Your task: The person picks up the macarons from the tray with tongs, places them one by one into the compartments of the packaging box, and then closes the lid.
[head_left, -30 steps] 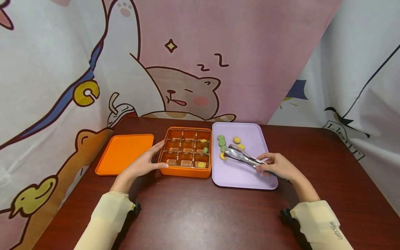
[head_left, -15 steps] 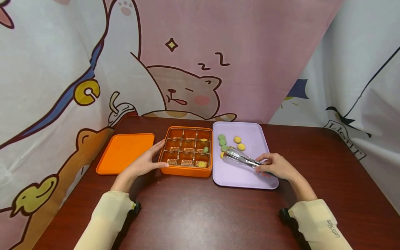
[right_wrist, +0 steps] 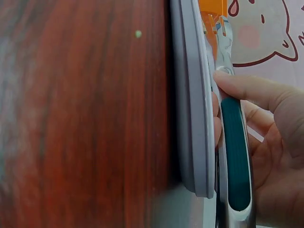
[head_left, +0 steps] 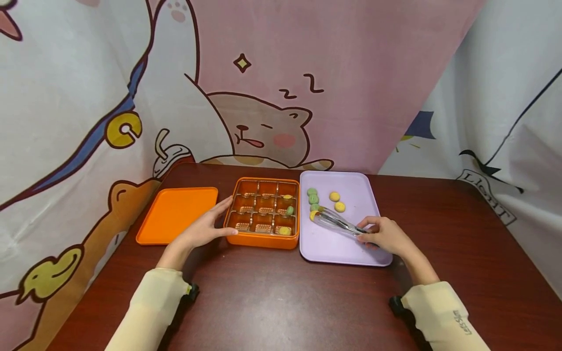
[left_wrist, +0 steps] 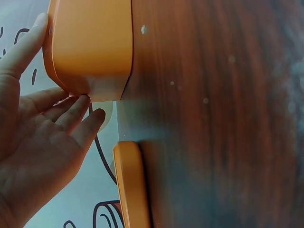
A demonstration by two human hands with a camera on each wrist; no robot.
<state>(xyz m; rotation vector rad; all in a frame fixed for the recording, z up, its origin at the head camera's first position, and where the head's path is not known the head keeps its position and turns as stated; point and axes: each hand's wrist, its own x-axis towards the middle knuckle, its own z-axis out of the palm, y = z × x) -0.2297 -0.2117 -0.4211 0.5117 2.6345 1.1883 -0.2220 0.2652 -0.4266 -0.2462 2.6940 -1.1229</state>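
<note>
My left hand (head_left: pixel 204 226) rests at the left front corner of an orange box (head_left: pixel 263 241), thumb on the front and fairly straight fingers along the left side. Inside the box is a clear divided insert; its right column holds a yellow piece (head_left: pixel 285 231), a green piece (head_left: pixel 290 211) and another yellow one at the back. My right hand (head_left: pixel 386 236) grips metal tongs (head_left: pixel 338 223) with green handle inlays (right_wrist: pixel 236 156), low over the lilac tray (head_left: pixel 329 251). The tong tips are around a round yellow piece (head_left: pixel 313 215) near the tray's left edge.
Green pieces (head_left: pixel 313 199) form a short row along the tray's left side. Two yellow rounds (head_left: pixel 340 207) lie to their right. An orange lid (head_left: pixel 177 214) lies left of the box on the brown table (head_left: pixel 263 302). A printed curtain (head_left: pixel 351 97) hangs behind.
The tong tips have closed together around the yellow piece, and the right hand has shifted slightly left. The left hand stays at the box.
</note>
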